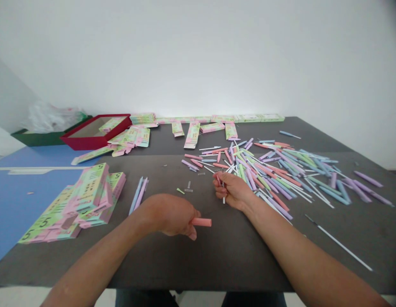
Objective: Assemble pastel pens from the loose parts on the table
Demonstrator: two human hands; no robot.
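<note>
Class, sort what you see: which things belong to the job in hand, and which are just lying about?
Job in hand:
pink tube, in left hand
white stick, in right hand
probably the pen parts

Apparently lying about:
red box
green tray
plastic bag
printed cartons (role unclear)

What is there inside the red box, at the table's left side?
The red box holds at least one green-and-pink carton, toward its right side; some pale inner surface shows too. Its near walls cover the rest, so anything lower cannot be seen.
</note>
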